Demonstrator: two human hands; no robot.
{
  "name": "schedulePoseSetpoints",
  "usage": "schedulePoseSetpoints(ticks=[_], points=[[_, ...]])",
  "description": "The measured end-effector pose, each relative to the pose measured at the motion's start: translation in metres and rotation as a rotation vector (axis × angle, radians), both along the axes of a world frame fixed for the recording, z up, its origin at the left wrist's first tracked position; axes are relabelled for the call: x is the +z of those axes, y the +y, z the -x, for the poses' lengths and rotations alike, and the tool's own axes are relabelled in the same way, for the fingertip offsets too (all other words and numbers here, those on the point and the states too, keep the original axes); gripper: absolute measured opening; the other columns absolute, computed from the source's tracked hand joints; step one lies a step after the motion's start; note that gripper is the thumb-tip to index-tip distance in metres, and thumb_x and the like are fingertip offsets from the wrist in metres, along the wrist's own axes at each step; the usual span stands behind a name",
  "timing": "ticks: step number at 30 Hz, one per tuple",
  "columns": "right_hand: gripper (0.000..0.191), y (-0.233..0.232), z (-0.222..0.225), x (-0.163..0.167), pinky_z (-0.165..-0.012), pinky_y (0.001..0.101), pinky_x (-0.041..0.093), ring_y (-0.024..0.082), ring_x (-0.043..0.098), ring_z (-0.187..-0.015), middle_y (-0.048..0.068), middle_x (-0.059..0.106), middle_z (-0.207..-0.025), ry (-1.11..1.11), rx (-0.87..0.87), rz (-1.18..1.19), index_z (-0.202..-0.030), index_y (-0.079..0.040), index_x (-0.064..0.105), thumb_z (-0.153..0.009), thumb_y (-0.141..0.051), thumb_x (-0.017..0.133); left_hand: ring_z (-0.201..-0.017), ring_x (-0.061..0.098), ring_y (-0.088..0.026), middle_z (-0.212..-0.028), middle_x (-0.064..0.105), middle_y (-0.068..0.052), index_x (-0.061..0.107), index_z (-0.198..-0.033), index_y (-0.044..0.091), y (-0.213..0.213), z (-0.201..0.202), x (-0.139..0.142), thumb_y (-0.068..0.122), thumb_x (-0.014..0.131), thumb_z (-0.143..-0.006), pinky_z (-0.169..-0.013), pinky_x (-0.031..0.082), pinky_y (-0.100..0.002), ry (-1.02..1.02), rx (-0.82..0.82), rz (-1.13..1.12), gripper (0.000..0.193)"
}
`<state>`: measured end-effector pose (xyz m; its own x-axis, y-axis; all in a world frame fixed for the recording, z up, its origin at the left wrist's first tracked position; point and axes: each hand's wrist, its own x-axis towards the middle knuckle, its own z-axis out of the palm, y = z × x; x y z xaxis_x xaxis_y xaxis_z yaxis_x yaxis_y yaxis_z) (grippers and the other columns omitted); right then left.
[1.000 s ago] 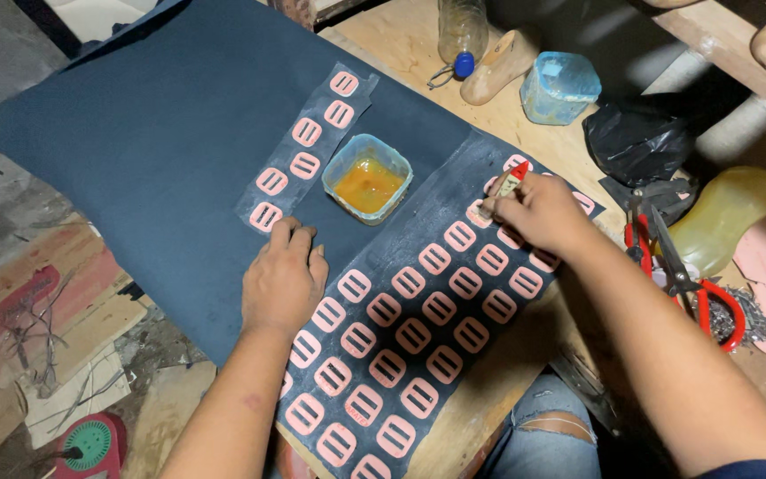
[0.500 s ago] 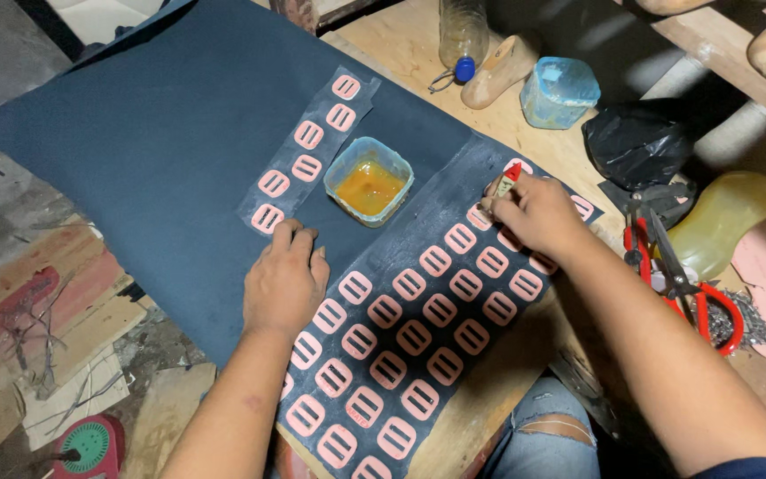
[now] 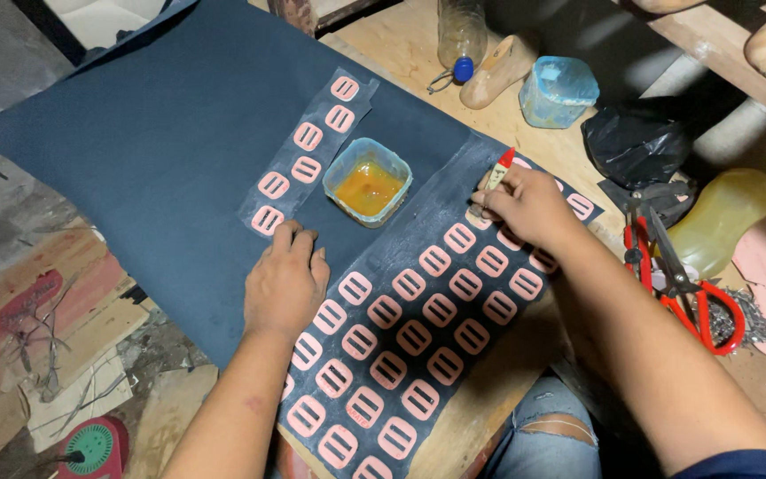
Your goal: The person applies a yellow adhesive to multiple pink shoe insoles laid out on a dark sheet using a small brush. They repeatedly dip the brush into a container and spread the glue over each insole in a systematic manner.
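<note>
A wooden desk [image 3: 401,53] carries a large dark blue sheet [image 3: 161,151] that covers most of it and hangs over its near-left edge. On the sheet's right part lies a wide strip [image 3: 418,328] set with rows of pink buckle-shaped pieces [image 3: 441,310]; a shorter, narrower strip [image 3: 308,151] with six more lies further left. Between the two strips stands a small square tub [image 3: 367,181] of orange liquid. The left hand [image 3: 287,282] rests flat, fingers spread a little, pressing on the sheet at the wide strip's left edge, holding nothing. The right hand [image 3: 529,206] is closed around a small brush [image 3: 496,171] with a red tip, its working end down on the strip's far end, near the tub. To the right of the sheet lie a black bag [image 3: 636,142], red-handled scissors [image 3: 693,293], a yellowish plastic bottle [image 3: 720,217], a pale blue lidded tub [image 3: 558,91] and a wooden shoe last [image 3: 507,66].
</note>
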<state>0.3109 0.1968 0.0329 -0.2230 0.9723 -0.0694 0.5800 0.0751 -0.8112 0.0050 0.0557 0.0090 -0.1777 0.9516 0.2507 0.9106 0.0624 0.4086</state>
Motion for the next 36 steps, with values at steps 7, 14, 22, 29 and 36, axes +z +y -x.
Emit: schedulePoseSetpoints(ticks=[7, 14, 22, 29, 36], points=[[0.032, 0.015, 0.015, -0.005, -0.055, 0.0372, 0.050, 0.022, 0.063, -0.055, 0.011, 0.069, -0.070, -0.215, -0.001, -0.074, -0.089, 0.000, 0.066, -0.088, -0.030, 0.077, -0.103, 0.067, -0.032, -0.125, 0.060, -0.008, 0.068, -0.117, 0.009, 0.001, 0.000, 0.001, 0.025, 0.060, -0.094, -0.087, 0.053, -0.048, -0.002, 0.012, 0.025, 0.029], [0.034, 0.042, 0.018, -0.016, -0.076, 0.0488, 0.052, 0.043, 0.067, -0.083, 0.025, 0.070, -0.084, -0.469, 0.071, -0.401, -0.096, 0.000, 0.069, -0.087, -0.031, 0.080, -0.104, 0.067, -0.032, -0.126, 0.060, -0.009, 0.069, -0.117, 0.009, -0.001, -0.002, 0.002, 0.025, 0.059, -0.094, -0.087, 0.053, -0.047, -0.004, 0.013, 0.025, 0.029], [0.024, 0.036, -0.006, -0.018, -0.067, 0.0352, 0.054, 0.021, 0.070, -0.067, 0.010, 0.073, -0.075, -0.167, 0.006, -0.227, -0.096, -0.002, 0.069, -0.089, -0.025, 0.074, -0.101, 0.067, -0.033, -0.126, 0.060, -0.009, 0.069, -0.116, 0.009, -0.001, 0.001, 0.001, 0.024, 0.060, -0.093, -0.085, 0.053, -0.047, -0.001, 0.002, 0.002, 0.029], [0.020, 0.011, -0.034, -0.014, -0.061, 0.0329, 0.052, 0.016, 0.067, -0.062, 0.006, 0.071, -0.071, -0.180, -0.057, -0.163, -0.093, -0.001, 0.071, -0.088, -0.019, 0.075, -0.100, 0.068, -0.032, -0.125, 0.060, -0.009, 0.068, -0.116, 0.009, -0.001, 0.000, -0.001, 0.024, 0.061, -0.093, -0.085, 0.054, -0.048, 0.006, 0.003, -0.013, 0.028], [0.030, 0.021, 0.016, 0.016, -0.086, 0.0309, 0.050, 0.014, 0.063, -0.093, 0.004, 0.072, -0.100, 0.189, 0.116, -0.372, -0.110, -0.003, 0.072, -0.105, -0.031, 0.064, -0.100, 0.068, -0.032, -0.125, 0.060, -0.008, 0.067, -0.116, 0.010, 0.000, 0.000, -0.002, 0.024, 0.061, -0.094, -0.086, 0.054, -0.047, 0.004, 0.006, 0.013, 0.028]])
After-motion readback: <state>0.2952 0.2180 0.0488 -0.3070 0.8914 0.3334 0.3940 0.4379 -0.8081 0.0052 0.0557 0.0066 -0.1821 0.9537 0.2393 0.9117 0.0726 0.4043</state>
